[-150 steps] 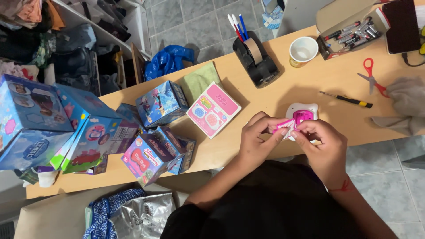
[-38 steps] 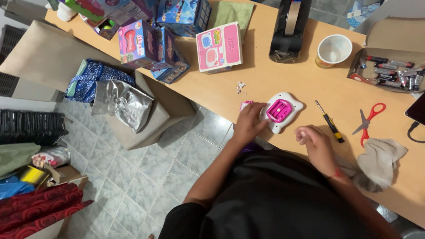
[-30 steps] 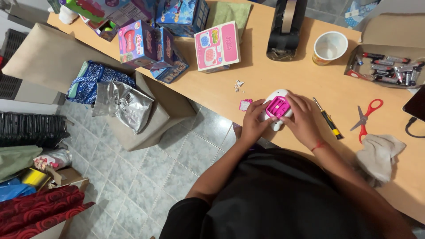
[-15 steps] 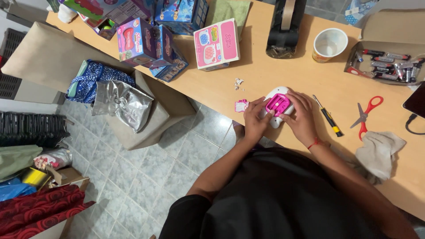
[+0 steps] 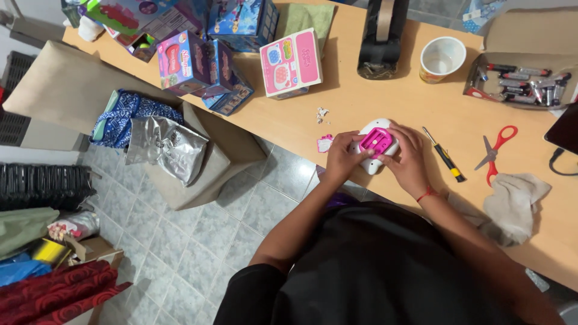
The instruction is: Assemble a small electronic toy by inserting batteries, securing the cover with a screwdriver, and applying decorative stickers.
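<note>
Two hands clasp a white toy with a pink centre on the wooden table: left hand pinching its left edge, right hand curled around its right. Just right lies a screwdriver, then red scissors.

Light wooden table, long, running diagonally across the view.

Lying directly on it:
- colourful toy boxes, clustered at the far left end, some overhanging the edge;
- flat pink-and-white box, beside them;
- green cloth, at the back edge;
- black tape dispenser;
- paper cup, upright, just beside the dispenser;
- open cardboard tray of batteries;
- white-and-pink toy, near the front edge;
- small pink cover piece and white scraps, near the toy;
- black-and-yellow screwdriver;
- red scissors;
- grey cloth, at the front edge.
</note>
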